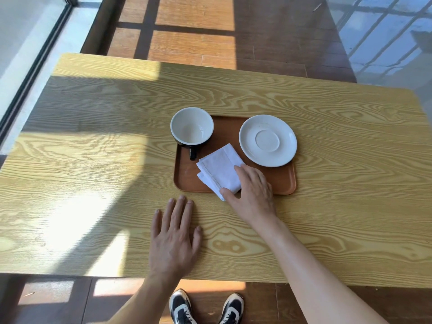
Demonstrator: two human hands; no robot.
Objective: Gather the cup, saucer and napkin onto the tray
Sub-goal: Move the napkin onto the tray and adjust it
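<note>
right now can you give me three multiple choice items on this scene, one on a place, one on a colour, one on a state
1. Where does the saucer sit on the tray?
A. far right part
B. near left corner
C. off the tray, on the table

2. What colour is the cup on the outside?
A. red
B. black
C. yellow

3. What is the right hand doing?
A. lifting the cup by its handle
B. lying flat on the table
C. resting on the napkin

Answers:
1. A, the saucer lies at the tray's far right, its rim reaching the tray's edge.
2. B, the wall and handle are black and the inside is white.
3. C, its fingers and thumb touch the folded napkin, while the left hand lies flat on the table.
</note>
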